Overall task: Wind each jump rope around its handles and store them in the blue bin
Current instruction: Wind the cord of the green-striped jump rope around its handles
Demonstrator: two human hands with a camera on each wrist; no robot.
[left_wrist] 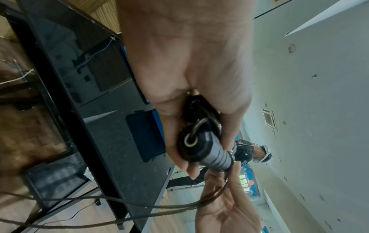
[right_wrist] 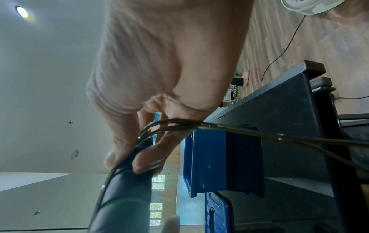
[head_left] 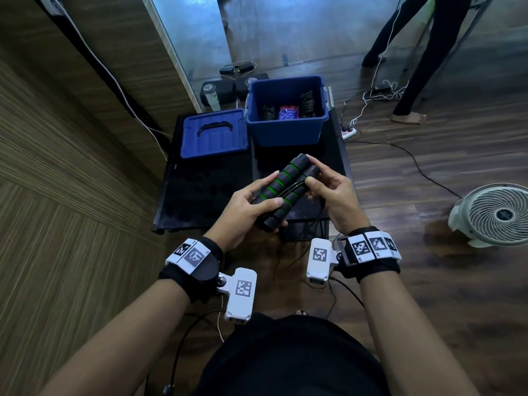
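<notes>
The left hand (head_left: 245, 204) grasps both handles (head_left: 288, 187) side by side above the near edge of the table (head_left: 200, 195), apparently to give the rope (head_left: 297, 252) one core to wrap. The right hand (head_left: 328, 190) pinches the handles' far end and the rope, which hangs loose below, likely feeding turns. The bin (head_left: 285, 132) sits open at the far side, lid (head_left: 214, 132) to its left, ready to receive the bundle.

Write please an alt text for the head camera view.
Two hands, left hand and right hand, hold a pair of black handles with green rings over a black table. Behind stand an open blue bin and its lid.
</notes>
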